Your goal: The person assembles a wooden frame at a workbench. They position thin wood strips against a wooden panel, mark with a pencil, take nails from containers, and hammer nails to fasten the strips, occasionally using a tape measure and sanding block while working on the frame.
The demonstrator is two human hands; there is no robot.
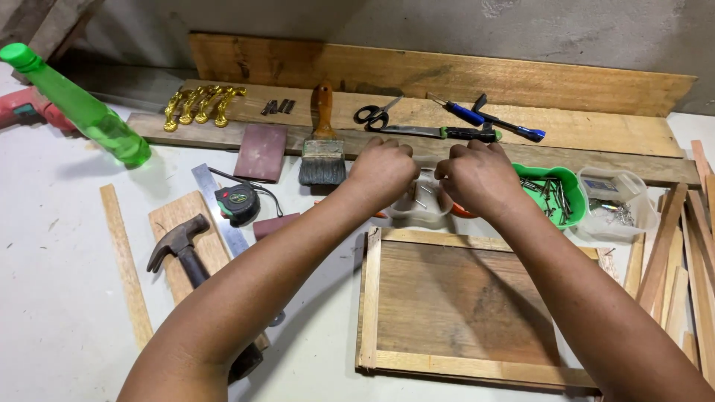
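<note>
My left hand (381, 170) and my right hand (480, 175) meet over a small clear plastic container (421, 205) holding a few nails, just beyond the far edge of a wooden framed panel (458, 305). Both hands have their fingers curled on the container's rim. What the fingertips pinch is hidden by the knuckles. The panel lies flat with pale strips along its left, top and bottom edges.
A green tub of nails (555, 190) and a clear tub (618, 201) sit right of my hands. A paintbrush (322, 149), scissors (376, 113), screwdrivers (484, 119), sandpaper block (261, 152), tape measure (237, 202), hammer (182, 249), green bottle (82, 108) and wood strips (689, 253) surround them.
</note>
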